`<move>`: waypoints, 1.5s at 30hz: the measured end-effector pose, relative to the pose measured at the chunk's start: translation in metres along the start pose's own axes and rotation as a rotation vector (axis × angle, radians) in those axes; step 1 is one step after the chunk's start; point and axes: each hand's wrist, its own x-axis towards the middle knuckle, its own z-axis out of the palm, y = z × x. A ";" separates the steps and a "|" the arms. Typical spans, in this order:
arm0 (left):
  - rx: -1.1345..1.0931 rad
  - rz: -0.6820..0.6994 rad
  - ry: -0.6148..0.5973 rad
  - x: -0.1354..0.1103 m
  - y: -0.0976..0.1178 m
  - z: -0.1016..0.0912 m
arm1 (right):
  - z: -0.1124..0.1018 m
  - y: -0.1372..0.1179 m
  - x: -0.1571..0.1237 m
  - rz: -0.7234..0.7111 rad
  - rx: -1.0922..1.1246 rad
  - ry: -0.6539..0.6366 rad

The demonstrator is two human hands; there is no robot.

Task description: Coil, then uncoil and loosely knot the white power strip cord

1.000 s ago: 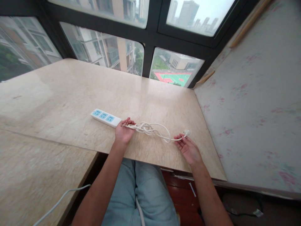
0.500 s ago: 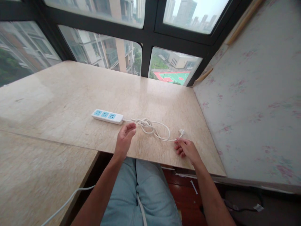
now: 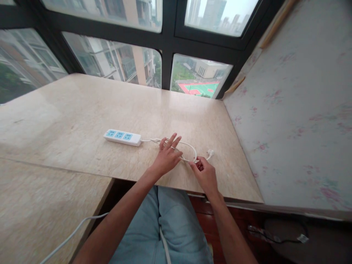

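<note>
A white power strip (image 3: 122, 137) with three blue socket panels lies on the stone-look ledge (image 3: 132, 106), left of my hands. Its white cord (image 3: 189, 145) runs right in a loose, looped tangle. My left hand (image 3: 168, 156) is spread over the tangle, fingers apart, covering part of it. My right hand (image 3: 204, 172) pinches the cord at the right end of the loop. Just beyond those fingers the white plug (image 3: 210, 153) rests on the ledge.
A dark-framed window (image 3: 166, 44) stands along the back of the ledge. Flowered wallpaper (image 3: 288, 128) covers the wall at right. Another white cable (image 3: 74, 233) crosses the lower left surface. My legs (image 3: 165, 227) are below the front edge.
My left hand has moved right, from beside the power strip's end onto the tangled cord. My right hand has shifted left along the cord, away from the plug, and pinches the loop.
</note>
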 end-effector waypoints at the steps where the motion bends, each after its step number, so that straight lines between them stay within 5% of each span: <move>1: 0.002 0.026 -0.001 0.000 0.002 0.003 | 0.003 0.001 0.002 -0.004 0.029 0.006; 11: 0.002 0.105 0.076 0.000 0.013 0.024 | 0.000 0.013 0.007 0.104 0.362 0.080; 21: -0.025 0.011 0.248 -0.054 -0.006 -0.005 | -0.016 0.016 0.021 0.130 0.409 0.160; 26: -0.209 -0.107 0.193 -0.074 -0.025 -0.016 | -0.013 0.014 0.031 0.187 0.465 0.174; 30: -0.370 -0.136 0.055 -0.076 -0.032 -0.019 | -0.010 0.012 0.046 0.433 0.890 0.122; 35: -0.527 -0.178 -0.134 -0.075 -0.029 -0.028 | -0.011 0.016 0.073 0.749 1.330 -0.107; 45: -0.872 -0.295 -0.027 -0.071 -0.038 -0.028 | 0.004 0.032 0.089 0.652 1.231 -0.130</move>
